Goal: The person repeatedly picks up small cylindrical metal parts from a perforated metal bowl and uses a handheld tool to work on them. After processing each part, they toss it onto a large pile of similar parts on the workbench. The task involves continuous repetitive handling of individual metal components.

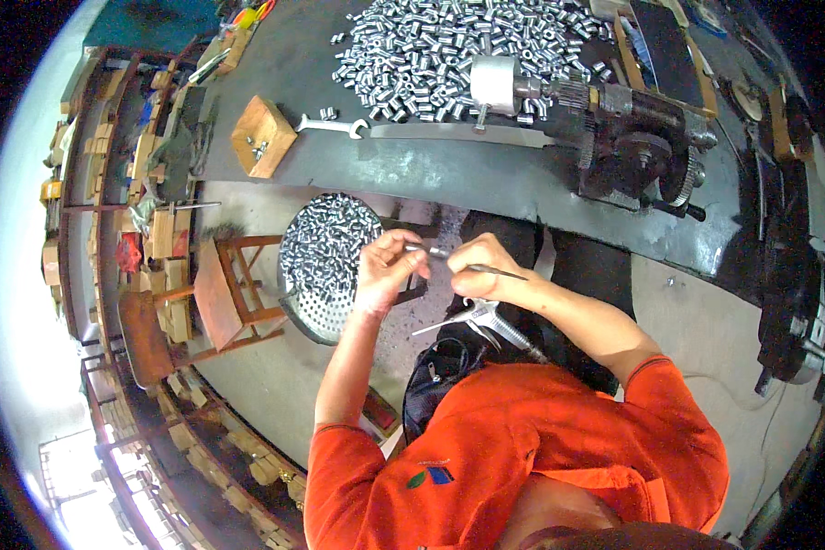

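Metal piece (438, 253) between both hands (387, 268) (482, 264)

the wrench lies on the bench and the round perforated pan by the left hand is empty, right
Not empty: the head view shows the round perforated pan by the left hand holding many small metal parts. The wrench does lie on the bench.

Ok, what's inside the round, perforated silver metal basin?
Small silvery cylindrical metal pieces, heaped; the basin shows bare perforated metal on its near side. Its surface beneath the heap is covered.
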{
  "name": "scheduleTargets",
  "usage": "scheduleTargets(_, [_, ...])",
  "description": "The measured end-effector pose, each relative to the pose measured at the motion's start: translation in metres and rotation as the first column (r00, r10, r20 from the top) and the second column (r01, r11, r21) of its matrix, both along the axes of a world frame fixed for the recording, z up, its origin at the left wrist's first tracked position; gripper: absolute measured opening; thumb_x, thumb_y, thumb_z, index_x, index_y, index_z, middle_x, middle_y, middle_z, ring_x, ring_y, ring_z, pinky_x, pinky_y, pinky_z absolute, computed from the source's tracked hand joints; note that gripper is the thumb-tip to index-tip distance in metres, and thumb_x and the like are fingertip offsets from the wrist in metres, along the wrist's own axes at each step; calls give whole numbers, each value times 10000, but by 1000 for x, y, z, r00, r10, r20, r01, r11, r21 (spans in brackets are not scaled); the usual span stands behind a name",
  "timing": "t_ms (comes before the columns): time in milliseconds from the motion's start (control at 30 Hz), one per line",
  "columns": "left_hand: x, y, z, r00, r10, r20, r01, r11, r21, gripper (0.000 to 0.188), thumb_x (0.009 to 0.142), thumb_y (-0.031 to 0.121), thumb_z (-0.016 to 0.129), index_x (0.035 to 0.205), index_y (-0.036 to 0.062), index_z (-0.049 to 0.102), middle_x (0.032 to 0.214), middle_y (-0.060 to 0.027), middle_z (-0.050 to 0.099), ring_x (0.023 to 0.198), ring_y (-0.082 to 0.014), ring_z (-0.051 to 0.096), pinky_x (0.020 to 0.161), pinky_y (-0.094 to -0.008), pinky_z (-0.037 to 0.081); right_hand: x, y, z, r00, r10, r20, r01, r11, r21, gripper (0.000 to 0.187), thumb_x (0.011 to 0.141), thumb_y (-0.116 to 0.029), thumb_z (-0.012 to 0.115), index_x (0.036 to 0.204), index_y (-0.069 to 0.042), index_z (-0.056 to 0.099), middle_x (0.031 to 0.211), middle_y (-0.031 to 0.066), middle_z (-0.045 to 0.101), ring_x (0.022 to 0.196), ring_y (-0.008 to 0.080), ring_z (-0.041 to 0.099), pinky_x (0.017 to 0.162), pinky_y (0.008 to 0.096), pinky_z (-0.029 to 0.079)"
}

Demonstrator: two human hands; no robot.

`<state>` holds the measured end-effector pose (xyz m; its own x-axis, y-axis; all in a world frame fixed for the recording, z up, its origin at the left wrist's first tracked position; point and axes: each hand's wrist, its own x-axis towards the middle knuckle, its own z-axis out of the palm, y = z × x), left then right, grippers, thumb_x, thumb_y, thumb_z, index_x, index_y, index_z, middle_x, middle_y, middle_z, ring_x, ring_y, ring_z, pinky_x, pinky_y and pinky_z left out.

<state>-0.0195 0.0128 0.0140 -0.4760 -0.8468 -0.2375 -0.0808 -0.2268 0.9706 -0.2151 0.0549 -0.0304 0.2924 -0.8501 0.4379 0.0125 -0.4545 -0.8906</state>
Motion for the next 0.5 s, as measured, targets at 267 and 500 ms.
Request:
scheduleTargets(267, [26, -18, -14, 714, 286, 640, 312, 687, -656, 167, 648, -13, 667, 798, 14, 600, 605, -62, 502, 505, -174, 479, 489, -296, 395, -3, 3, 5, 975, -48, 218, 68, 994, -87, 310, 613, -200, 565, 490, -31, 336, 467, 75, 293, 391, 220, 332, 411, 362, 245])
scheduleTargets(500, [16, -14, -13, 723, 273, 635, 369, 624, -689, 202, 620, -1, 659, 815, 16, 607, 688, -90, 541, 546, -240, 570, 501, -331, 447, -5, 2, 9, 978, -6, 210, -17, 994, 108, 382, 609, -288, 570, 490, -12, 335, 464, 77, 306, 400, 188, 352, 413, 346, 239])
